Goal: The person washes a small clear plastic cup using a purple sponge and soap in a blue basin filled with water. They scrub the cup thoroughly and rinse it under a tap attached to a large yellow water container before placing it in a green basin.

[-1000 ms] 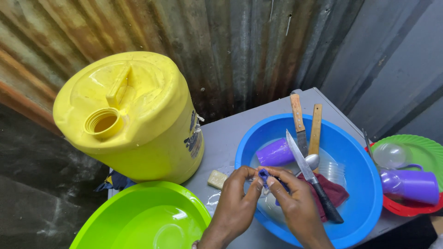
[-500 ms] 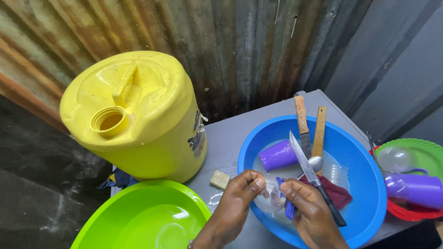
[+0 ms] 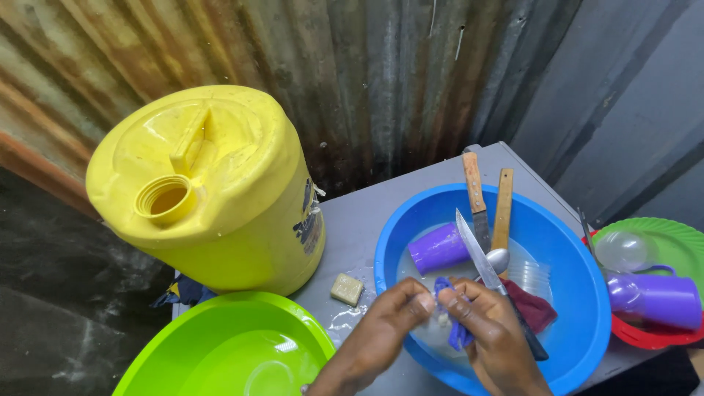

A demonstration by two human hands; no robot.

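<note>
My left hand (image 3: 381, 326) and my right hand (image 3: 495, 334) meet over the near rim of a blue basin (image 3: 568, 242) that holds water. Both pinch a small blue cloth (image 3: 451, 308), bunched between the fingers, with a pale bit of something against it. Inside the basin lie a purple cup (image 3: 438, 248) on its side, a long knife (image 3: 484, 268) with a dark handle, a spoon (image 3: 499, 258), two wooden-handled utensils (image 3: 488, 198) leaning on the far rim, clear plastic ware and a dark red cloth (image 3: 535, 306).
A big yellow jerrycan (image 3: 213, 191) with an open spout stands at the left on the grey table (image 3: 359, 220). A bar of soap (image 3: 346, 288) lies by it. A green basin (image 3: 220, 352) sits near left. At right, a purple mug (image 3: 656, 299) and clear lid rest on green and red plates (image 3: 675, 242).
Both hands have stayed over the basin's near rim, working the blue cloth between the fingers. The camera view shifted slightly; the things in the basin have not moved.
</note>
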